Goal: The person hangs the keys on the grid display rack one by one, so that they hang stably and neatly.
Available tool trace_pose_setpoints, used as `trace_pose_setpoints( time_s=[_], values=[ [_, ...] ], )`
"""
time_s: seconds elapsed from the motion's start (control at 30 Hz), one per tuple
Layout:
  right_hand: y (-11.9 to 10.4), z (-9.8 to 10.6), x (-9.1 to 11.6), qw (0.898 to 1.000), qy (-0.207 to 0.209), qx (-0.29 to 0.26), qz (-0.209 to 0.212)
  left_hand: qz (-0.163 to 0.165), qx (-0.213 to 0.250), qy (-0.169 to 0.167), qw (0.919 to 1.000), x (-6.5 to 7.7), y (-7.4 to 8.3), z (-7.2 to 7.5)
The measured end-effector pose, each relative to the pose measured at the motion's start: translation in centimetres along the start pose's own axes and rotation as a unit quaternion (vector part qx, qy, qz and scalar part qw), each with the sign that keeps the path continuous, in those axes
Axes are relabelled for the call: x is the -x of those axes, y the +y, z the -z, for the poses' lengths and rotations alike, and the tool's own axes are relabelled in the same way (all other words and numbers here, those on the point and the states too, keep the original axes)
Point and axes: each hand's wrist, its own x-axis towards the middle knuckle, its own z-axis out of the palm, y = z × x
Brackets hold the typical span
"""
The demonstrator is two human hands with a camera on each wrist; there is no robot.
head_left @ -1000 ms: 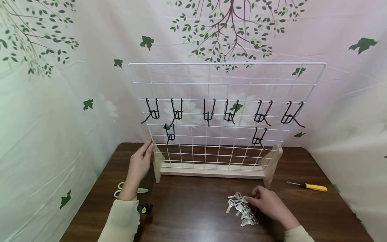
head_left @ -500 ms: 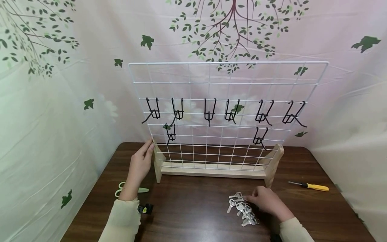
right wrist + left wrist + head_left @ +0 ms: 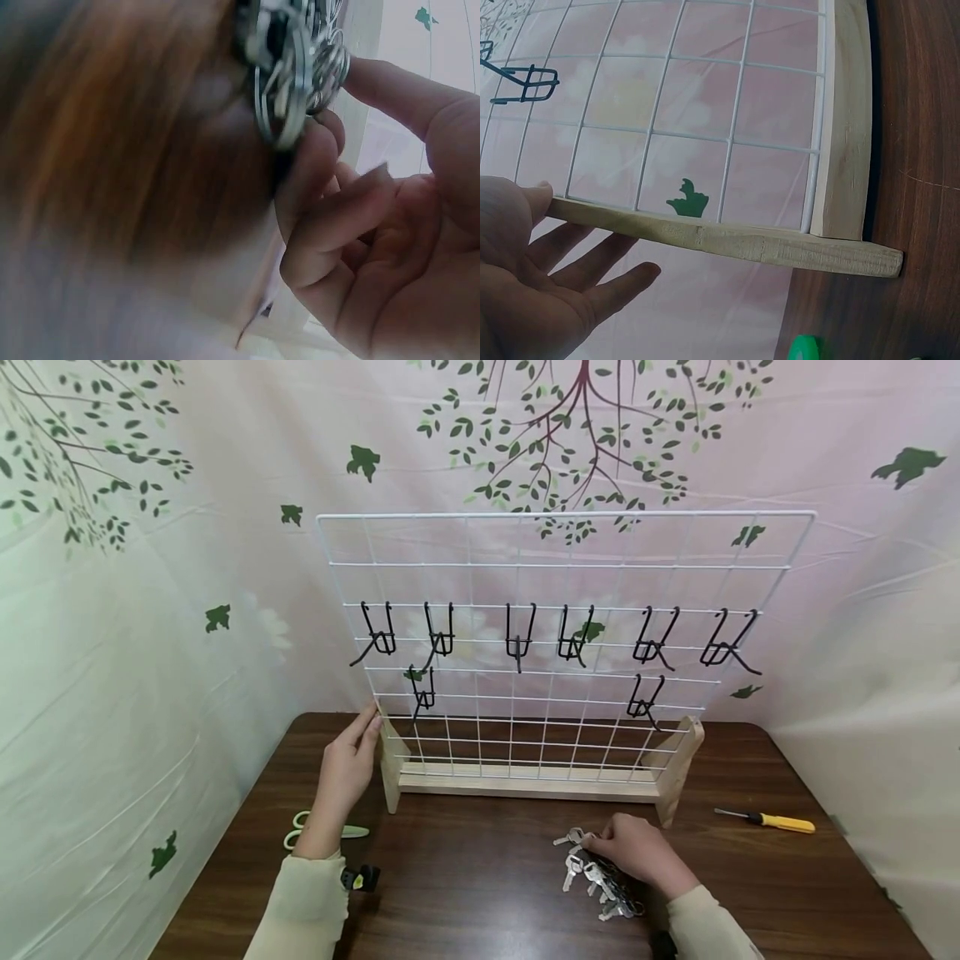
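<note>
A white wire grid rack [image 3: 517, 739] on a wooden base stands upright at the back of the table, with several black hooks [image 3: 517, 647] hung on it. My left hand [image 3: 348, 768] holds the upper end of its left wooden side [image 3: 705, 234], thumb on one face and fingers behind. Nearer the front right lies a heap of silver keys [image 3: 573, 870]. My right hand [image 3: 637, 852] pinches keys at the top of the heap between thumb and index finger. In the right wrist view metal rings [image 3: 300, 82] show at these fingertips; the keys there are blurred.
Pale green scissors [image 3: 356, 832] lie partly under my left forearm. A screwdriver with a yellow handle [image 3: 783, 823] lies to the right of the keys. The brown wooden table [image 3: 465, 868] meets a leaf-printed cloth [image 3: 247, 527] at the back and sides.
My right hand has moved left and over the keys, now pinching some of them; the uppermost keys have shifted a little left. The left hand keeps its hold on the rack.
</note>
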Motion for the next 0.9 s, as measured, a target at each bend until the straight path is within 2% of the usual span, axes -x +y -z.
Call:
trace_pose_setpoints(
  time_s=[0.27,0.4,0.53,0.7,0.9],
  values=[
    [-0.5,-0.2,-0.7,1.000,-0.009,-0.022,-0.006,-0.001,0.004,0.003,1.0000,0.0,0.0,-0.1],
    [-0.9,-0.4,-1.1,1.000,-0.005,-0.013,-0.014,-0.003,0.005,0.004,1.0000,0.0,0.0,-0.1],
    [-0.9,-0.4,-1.7,1.000,-0.004,-0.008,-0.004,0.001,0.004,0.004,1.0000,0.0,0.1,0.0],
    [-0.8,-0.3,-2.1,0.999,-0.019,-0.026,0.007,0.004,0.002,0.002,1.0000,0.1,0.2,0.0],
    [-0.7,-0.4,-2.1,0.999,-0.027,-0.044,-0.009,0.003,0.003,0.001,1.0000,0.1,0.2,-0.1]
  ],
)
